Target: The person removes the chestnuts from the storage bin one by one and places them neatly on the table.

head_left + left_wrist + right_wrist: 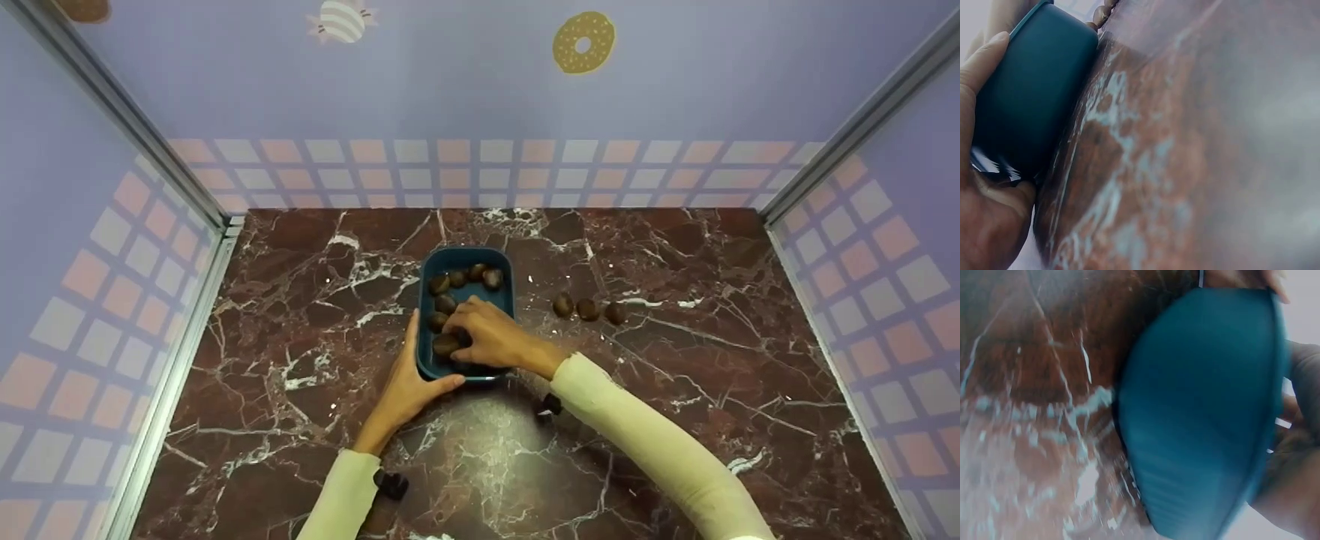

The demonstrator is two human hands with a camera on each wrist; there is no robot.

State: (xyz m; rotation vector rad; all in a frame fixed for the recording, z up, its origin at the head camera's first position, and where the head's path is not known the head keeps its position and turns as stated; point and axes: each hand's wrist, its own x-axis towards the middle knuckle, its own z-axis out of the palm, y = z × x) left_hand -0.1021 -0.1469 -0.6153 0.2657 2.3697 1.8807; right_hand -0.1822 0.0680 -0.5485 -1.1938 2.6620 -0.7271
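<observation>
A teal rectangular tray [512,300] holds several brown chestnuts [445,303], lined along its far end and left side. My left hand [409,386] grips the tray's near left corner, fingers along the left wall and thumb at the front rim; the left wrist view shows it against the teal wall [1039,84]. Inside the tray, my right hand [491,334] reaches over the right rim with curled fingers, pinching a chestnut [465,340] that is mostly hidden. Another chestnut [445,346] lies right by those fingertips. In the right wrist view the tray's wall [1196,405] covers much of that hand.
Three chestnuts [587,310] lie in a row on the marbled table [712,360], right of the tray. Patterned panels [495,90] enclose the back and both sides. Dark wrist devices [391,485] sit at the cream sleeves [645,442].
</observation>
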